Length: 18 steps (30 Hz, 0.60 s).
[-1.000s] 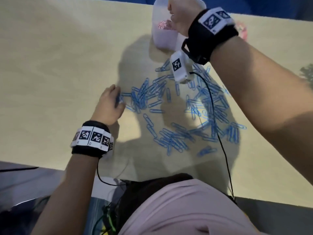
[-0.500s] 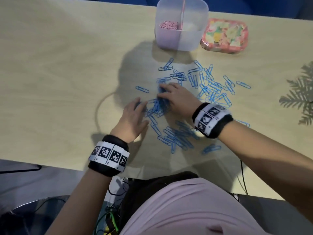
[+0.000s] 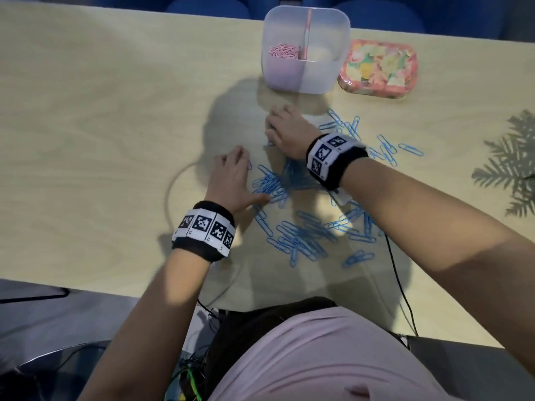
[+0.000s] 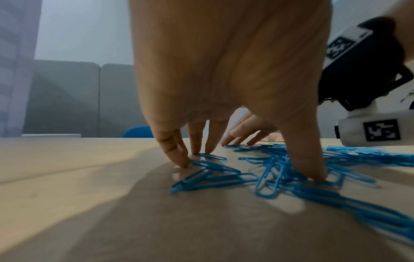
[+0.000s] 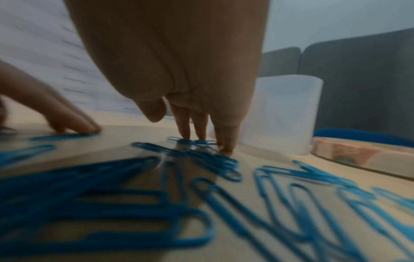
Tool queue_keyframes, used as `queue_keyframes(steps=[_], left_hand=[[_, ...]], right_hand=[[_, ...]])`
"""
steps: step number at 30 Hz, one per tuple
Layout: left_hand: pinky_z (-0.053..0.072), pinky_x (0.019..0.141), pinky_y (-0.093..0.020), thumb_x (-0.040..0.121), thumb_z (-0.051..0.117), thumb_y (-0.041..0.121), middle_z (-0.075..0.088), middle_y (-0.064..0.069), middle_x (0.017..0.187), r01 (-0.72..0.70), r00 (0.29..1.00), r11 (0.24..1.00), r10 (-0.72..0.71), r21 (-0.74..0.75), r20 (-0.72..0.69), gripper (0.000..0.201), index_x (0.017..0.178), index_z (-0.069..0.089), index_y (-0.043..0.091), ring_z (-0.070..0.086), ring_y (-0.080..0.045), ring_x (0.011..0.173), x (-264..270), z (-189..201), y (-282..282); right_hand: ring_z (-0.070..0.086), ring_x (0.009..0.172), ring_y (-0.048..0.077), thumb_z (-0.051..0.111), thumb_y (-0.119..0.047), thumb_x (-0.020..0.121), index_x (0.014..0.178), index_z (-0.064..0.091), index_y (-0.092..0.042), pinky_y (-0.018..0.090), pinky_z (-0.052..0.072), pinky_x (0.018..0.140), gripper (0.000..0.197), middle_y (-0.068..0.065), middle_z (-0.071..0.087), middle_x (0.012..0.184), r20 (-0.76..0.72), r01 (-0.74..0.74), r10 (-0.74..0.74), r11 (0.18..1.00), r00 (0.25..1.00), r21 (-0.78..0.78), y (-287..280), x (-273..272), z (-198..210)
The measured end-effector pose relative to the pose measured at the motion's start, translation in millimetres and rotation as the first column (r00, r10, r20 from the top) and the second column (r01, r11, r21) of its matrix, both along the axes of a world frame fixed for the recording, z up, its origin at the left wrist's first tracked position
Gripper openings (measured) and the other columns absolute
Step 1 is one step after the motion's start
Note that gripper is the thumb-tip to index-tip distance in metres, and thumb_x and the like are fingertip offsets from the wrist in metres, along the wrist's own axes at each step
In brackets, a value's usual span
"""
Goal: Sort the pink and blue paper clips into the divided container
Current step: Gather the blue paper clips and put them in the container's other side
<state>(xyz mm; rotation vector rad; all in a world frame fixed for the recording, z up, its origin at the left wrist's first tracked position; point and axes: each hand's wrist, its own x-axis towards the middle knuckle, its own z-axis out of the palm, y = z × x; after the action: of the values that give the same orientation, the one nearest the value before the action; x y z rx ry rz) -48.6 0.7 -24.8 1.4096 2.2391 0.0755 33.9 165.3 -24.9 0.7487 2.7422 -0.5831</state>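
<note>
Blue paper clips lie scattered over the middle of the wooden table, with a denser heap between my hands. The clear divided container stands at the far edge; pink clips fill its left compartment, and the right one looks bare. My left hand lies spread on the table, fingertips and thumb pressing on blue clips. My right hand rests just in front of the container, straight fingers touching clips on the table.
A pink patterned tin sits right of the container. A black cable runs off the near table edge from my right wrist. A plant's shadow falls at the far right.
My right hand left the container, came down onto the clips, then slid farther toward the container. My left hand moved right toward the heap, raking blue clips together.
</note>
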Motion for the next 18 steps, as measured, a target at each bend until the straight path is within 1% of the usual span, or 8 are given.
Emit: queue_keyframes(steps=[3, 5, 6, 8, 10, 12, 15, 18], left_hand=[[0.029, 0.105, -0.038, 0.075, 0.071, 0.033, 0.041, -0.017, 0.138, 0.016, 0.997, 0.992, -0.025, 0.125, 0.067, 0.070, 0.133, 0.043, 0.004, 0.038, -0.034, 0.124, 3.7, -1.7, 0.7], [0.033, 0.100, -0.035, 0.078, 0.069, 0.020, 0.051, -0.017, 0.127, 0.006, 0.993, 0.978, -0.031, 0.207, 0.117, 0.052, 0.125, 0.053, 0.004, 0.046, -0.034, 0.116, 7.8, -2.9, -0.8], [0.035, 0.097, -0.034, 0.080, 0.067, 0.016, 0.054, -0.016, 0.122, 0.007, 0.991, 0.973, -0.038, 0.229, 0.131, 0.044, 0.121, 0.058, 0.005, 0.049, -0.033, 0.112, 10.8, -3.5, -1.4], [0.039, 0.089, -0.034, 0.082, 0.064, 0.013, 0.059, -0.015, 0.112, 0.020, 0.987, 0.967, -0.059, 0.256, 0.146, 0.032, 0.113, 0.064, 0.006, 0.054, -0.031, 0.104, 18.1, -3.7, -1.1], [0.042, 0.082, -0.038, 0.084, 0.061, 0.013, 0.061, -0.017, 0.105, 0.050, 0.983, 0.958, -0.096, 0.282, 0.153, 0.026, 0.108, 0.067, 0.005, 0.058, -0.033, 0.096, 25.3, -0.5, 1.1], [0.043, 0.080, -0.040, 0.084, 0.060, 0.011, 0.063, -0.019, 0.102, 0.073, 0.983, 0.955, -0.118, 0.287, 0.140, 0.025, 0.107, 0.067, 0.005, 0.059, -0.035, 0.094, 29.7, 2.4, 4.7], [0.043, 0.079, -0.040, 0.084, 0.060, 0.011, 0.067, -0.017, 0.100, 0.079, 0.988, 0.956, -0.113, 0.281, 0.106, 0.025, 0.108, 0.066, 0.007, 0.060, -0.035, 0.094, 33.6, 3.1, 8.6], [0.046, 0.083, -0.035, 0.084, 0.063, 0.015, 0.072, -0.013, 0.101, -0.005, 0.985, 0.954, -0.048, 0.300, 0.168, 0.028, 0.111, 0.064, 0.010, 0.064, -0.030, 0.095, 35.4, 3.4, 12.2]], right_hand=[[0.045, 0.114, 0.033, 0.051, -0.034, 0.091, 0.108, 0.057, 0.001, 0.038, 0.032, 0.101, 0.039, 0.019, 0.052, 0.120, -0.085, -0.159, 0.151, 0.983, 0.985, -0.096, -29.1, 16.9, -0.9], [0.041, 0.122, 0.032, 0.062, -0.036, 0.084, 0.121, 0.053, -0.001, 0.041, 0.032, 0.107, 0.051, 0.017, 0.048, 0.130, -0.077, -0.239, 0.231, 0.965, 0.970, -0.109, -44.5, 38.9, -2.2], [0.038, 0.127, 0.031, 0.063, -0.033, 0.083, 0.127, 0.049, -0.003, 0.041, 0.032, 0.109, 0.055, 0.016, 0.045, 0.136, -0.057, -0.235, 0.230, 0.967, 0.972, -0.103, -49.8, 48.8, -3.3], [0.038, 0.127, 0.030, 0.056, -0.024, 0.089, 0.130, 0.049, -0.007, 0.041, 0.039, 0.103, 0.045, 0.011, 0.045, 0.137, -0.042, -0.189, 0.188, 0.981, 0.981, -0.036, -58.2, 62.8, -0.7], [0.041, 0.120, 0.029, 0.044, -0.018, 0.094, 0.124, 0.053, -0.009, 0.041, 0.047, 0.089, 0.032, 0.010, 0.049, 0.129, -0.028, -0.145, 0.147, 0.987, 0.989, 0.064, -62.8, 69.3, 4.5], [0.043, 0.116, 0.031, 0.037, -0.013, 0.096, 0.121, 0.053, -0.007, 0.043, 0.047, 0.082, 0.030, 0.012, 0.051, 0.123, 0.017, -0.141, 0.140, 0.982, 0.990, 0.127, -64.1, 71.9, 9.4], [0.049, 0.113, 0.032, 0.037, -0.008, 0.095, 0.117, 0.053, -0.006, 0.043, 0.045, 0.081, 0.028, 0.014, 0.056, 0.117, 0.065, -0.140, 0.132, 0.979, 0.989, 0.149, -60.2, 74.0, 16.3], [0.055, 0.108, 0.033, 0.047, -0.014, 0.091, 0.109, 0.061, -0.009, 0.041, 0.043, 0.083, 0.024, 0.014, 0.063, 0.110, 0.016, -0.020, 0.019, 0.998, 1.000, 0.067, -48.0, 74.3, 24.7]])
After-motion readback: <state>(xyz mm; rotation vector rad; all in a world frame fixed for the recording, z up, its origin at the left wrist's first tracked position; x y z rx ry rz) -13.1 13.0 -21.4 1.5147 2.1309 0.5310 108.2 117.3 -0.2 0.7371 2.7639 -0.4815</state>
